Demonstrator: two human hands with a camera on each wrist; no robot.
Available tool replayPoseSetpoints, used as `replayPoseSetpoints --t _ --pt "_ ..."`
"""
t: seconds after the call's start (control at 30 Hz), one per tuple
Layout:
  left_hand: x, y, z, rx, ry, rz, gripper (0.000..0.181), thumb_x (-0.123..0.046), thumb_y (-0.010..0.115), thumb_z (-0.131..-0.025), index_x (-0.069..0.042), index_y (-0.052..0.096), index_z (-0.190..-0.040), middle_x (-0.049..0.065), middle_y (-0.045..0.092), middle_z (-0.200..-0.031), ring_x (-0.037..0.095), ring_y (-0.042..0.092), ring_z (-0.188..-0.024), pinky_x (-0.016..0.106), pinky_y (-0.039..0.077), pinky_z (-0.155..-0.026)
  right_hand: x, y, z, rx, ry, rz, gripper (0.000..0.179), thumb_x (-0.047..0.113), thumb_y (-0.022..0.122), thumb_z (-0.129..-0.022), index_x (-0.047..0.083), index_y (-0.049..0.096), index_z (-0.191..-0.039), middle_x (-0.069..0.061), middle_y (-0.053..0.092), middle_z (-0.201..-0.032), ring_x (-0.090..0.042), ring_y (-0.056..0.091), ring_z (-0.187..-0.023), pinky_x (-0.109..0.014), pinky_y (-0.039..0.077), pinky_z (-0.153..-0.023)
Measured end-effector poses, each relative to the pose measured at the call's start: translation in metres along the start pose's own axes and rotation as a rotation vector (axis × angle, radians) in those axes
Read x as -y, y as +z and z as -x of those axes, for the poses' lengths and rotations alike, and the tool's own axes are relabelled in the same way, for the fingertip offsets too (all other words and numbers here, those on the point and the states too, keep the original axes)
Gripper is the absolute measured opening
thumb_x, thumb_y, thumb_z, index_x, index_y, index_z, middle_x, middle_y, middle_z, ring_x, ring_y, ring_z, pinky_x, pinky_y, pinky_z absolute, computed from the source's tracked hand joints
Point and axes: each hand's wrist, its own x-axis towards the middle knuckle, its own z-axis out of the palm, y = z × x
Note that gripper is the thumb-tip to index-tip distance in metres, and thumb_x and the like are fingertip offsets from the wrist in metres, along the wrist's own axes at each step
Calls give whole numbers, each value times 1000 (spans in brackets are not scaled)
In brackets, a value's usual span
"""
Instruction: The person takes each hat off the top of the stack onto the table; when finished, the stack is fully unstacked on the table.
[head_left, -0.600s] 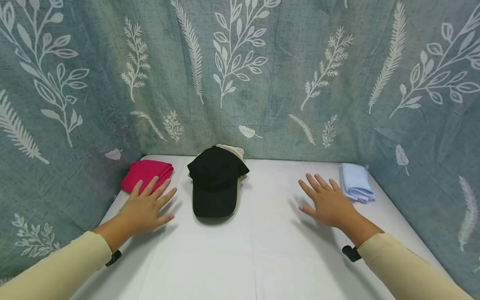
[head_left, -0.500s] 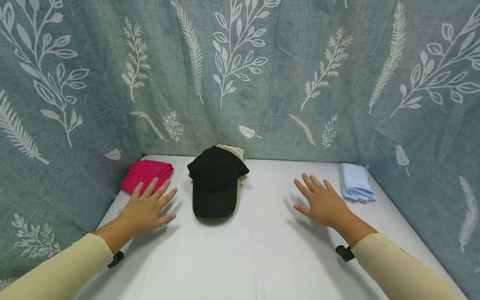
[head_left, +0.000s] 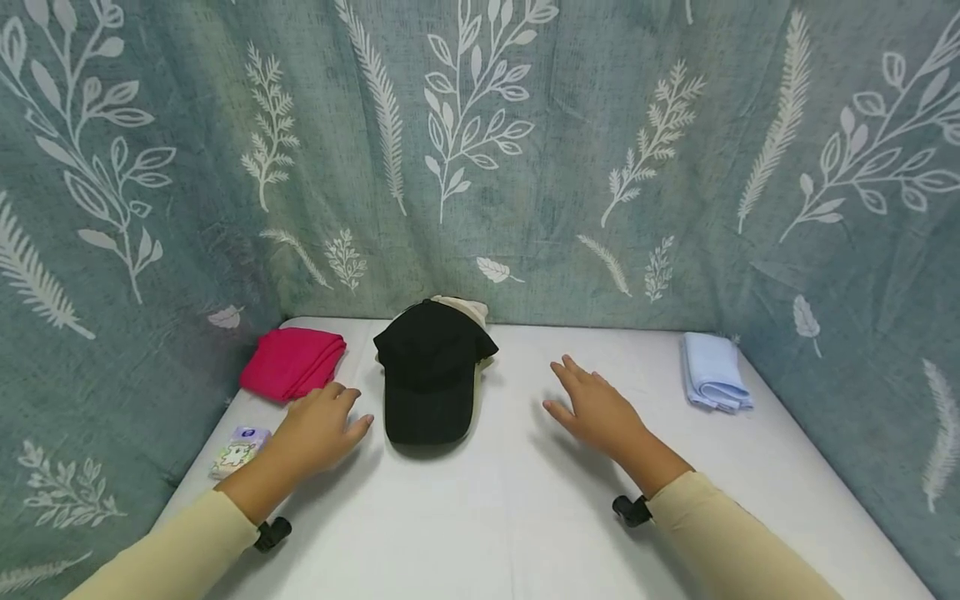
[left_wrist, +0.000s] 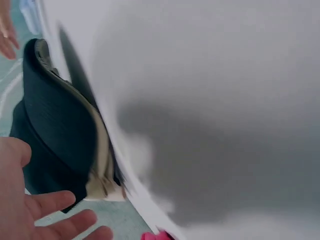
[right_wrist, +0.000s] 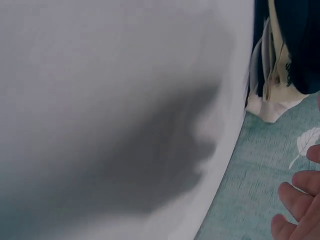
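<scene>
A black cap lies on the white table, its brim towards me. Stacked under it is a beige cap, mostly hidden; the wrist views show several layers there. My left hand hovers left of the brim, fingers loosely bent, holding nothing. In the left wrist view its fingers appear beside the black cap, apart from the table. My right hand hangs over the table to the right of the caps, fingers extended, with nothing in it. The right wrist view catches only its fingertips.
A folded red cloth lies at the back left. Nearer, partly behind my left wrist, is a small patterned packet. A folded light-blue cloth sits at the back right. A leaf-print curtain encloses the back and sides.
Both hands have moved inward towards the caps, the right one further. The left hand has left the red cloth's edge and its fingers have bent; the small packet has come into view.
</scene>
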Motion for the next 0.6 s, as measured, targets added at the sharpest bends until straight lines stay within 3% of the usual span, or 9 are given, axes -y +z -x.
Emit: replayPoseSetpoints --t 0.2,0.33,0.6 --pt "-12 6 -2 -9 -46 197 50 -39 62 -101 -1 63 -134 21 62 -133 40 61 -123 59 52 -103 19 12 -12 -41 17 -89 69 48 59 -105 11 40 -160 -14 40 -165 -35 43 -150 -57 42 -117" --pt "-19 11 -7 -16 -97 362 44 -34 60 -103 -2 64 -133 19 63 -131 34 66 -114 53 55 -100 31 17 -22 -81 22 -138 64 42 61 -105 11 42 -158 -13 47 -160 -32 50 -144 -54 46 -115" --pt "-33 18 -12 -47 -340 688 44 -31 54 -104 -2 60 -136 21 64 -131 33 68 -108 47 57 -94 51 30 -43 -173 74 -371 57 31 64 -105 12 46 -155 -14 55 -150 -29 67 -123 -48 57 -101"
